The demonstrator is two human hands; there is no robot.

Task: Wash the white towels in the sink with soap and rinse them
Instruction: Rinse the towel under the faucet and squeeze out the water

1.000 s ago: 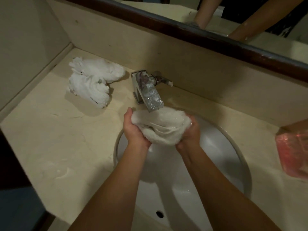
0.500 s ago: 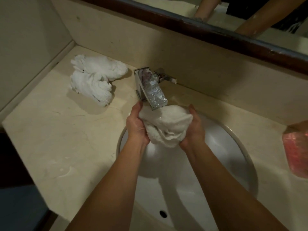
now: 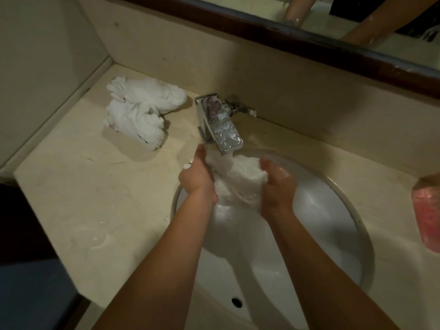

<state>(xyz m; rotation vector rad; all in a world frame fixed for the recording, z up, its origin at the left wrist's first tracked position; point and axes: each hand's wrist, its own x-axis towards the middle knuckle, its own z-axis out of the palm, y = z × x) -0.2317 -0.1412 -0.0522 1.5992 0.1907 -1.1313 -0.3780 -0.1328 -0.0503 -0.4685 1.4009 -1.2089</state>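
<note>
Both hands are grasping one white towel (image 3: 238, 182) over the sink (image 3: 345, 234), under the running faucet (image 3: 220, 122): left hand (image 3: 197, 179) and right hand (image 3: 277, 189) each clenching a side. Two more towels (image 3: 140, 110) are lying on the surface (image 3: 83, 198).

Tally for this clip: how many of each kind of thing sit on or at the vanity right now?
White towels: 3, one in both hands, two wrung on the counter
Faucets: 1
Sinks: 1
Pink soap items: 1
Total: 6
</note>
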